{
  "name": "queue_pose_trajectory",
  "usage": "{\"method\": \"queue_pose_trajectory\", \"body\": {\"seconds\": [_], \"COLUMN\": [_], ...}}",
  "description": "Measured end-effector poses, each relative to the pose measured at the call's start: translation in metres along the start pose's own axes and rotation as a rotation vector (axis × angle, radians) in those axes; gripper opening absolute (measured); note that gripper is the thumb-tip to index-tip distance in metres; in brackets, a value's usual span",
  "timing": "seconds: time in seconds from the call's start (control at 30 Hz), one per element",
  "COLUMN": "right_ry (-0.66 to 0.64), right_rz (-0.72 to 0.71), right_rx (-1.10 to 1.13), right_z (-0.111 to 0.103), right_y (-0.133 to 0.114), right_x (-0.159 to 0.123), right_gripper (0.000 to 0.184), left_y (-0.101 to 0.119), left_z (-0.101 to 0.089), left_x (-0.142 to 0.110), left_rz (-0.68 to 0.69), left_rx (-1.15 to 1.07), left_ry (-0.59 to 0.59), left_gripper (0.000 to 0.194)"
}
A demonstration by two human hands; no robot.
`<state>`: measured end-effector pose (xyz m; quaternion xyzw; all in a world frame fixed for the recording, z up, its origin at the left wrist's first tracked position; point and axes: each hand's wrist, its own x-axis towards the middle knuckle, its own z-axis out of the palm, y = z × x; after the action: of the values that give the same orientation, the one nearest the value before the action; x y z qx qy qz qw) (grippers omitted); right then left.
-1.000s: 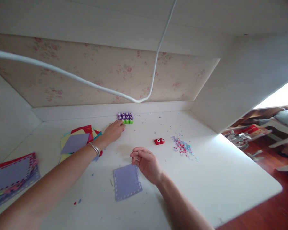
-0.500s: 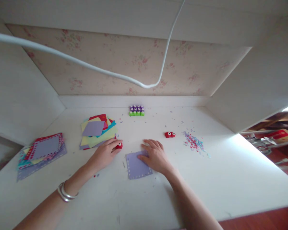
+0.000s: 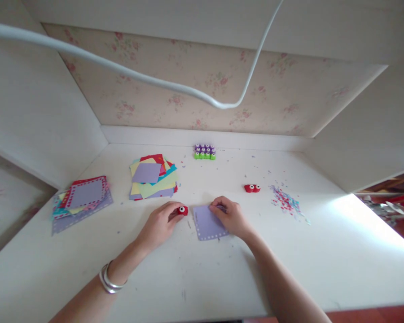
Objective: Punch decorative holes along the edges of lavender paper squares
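Observation:
Between the thumb and fingers of my left hand (image 3: 158, 224) is a small red craft hole punch (image 3: 182, 210) with a white-and-black button on top. It sits just left of a square sheet of purple paper (image 3: 208, 224), apart from it. Punched holes show along the sheet's near edge, with marks down its left side. My right hand (image 3: 231, 217) has its thumb and fingers closed on the sheet's far right part and covers that corner. Beyond, to the right, more red hole punches (image 3: 252, 188) stand side by side.
Plain coloured paper (image 3: 147, 173) is piled at left centre, punched sheets (image 3: 87, 194) farther left. Purple and green punches (image 3: 205, 151) stand in rows at the back. Paper bits (image 3: 286, 200) lie scattered on the right. A white cable (image 3: 175, 87) hangs across the view.
My left hand has brought the red punch away from the plain paper pile, nearer me and beside the purple sheet. My right hand's spread fingers have closed on the sheet. The view has shifted.

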<state>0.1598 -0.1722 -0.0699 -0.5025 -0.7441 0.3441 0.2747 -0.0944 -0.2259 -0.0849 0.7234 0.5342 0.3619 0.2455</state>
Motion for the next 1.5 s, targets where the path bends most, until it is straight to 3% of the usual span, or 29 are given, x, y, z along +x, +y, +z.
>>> {"method": "queue_pose_trajectory", "body": {"seconds": [0.1,0.33,1.17,1.5], "right_ry": [0.008,-0.013,0.039,0.034], "right_rz": [0.098,0.143,0.232,0.187], "right_rx": [0.073,0.141,0.212,0.257], "right_z": [0.002,0.010,0.016,0.012], "right_y": [0.000,0.002,0.003,-0.003], "right_x": [0.000,0.000,0.004,0.001], "right_gripper": [0.021,0.025,0.025,0.025], "left_y": [0.001,-0.003,0.001,-0.001], "left_z": [-0.001,0.002,0.003,0.003], "left_x": [-0.001,-0.003,-0.002,-0.004], "left_rz": [-0.071,-0.106,0.009,0.008], "left_rx": [-0.098,-0.102,0.046,0.053], "left_ry": [-0.006,-0.013,-0.017,-0.035], "left_gripper": [0.020,0.023,0.022,0.024]}}
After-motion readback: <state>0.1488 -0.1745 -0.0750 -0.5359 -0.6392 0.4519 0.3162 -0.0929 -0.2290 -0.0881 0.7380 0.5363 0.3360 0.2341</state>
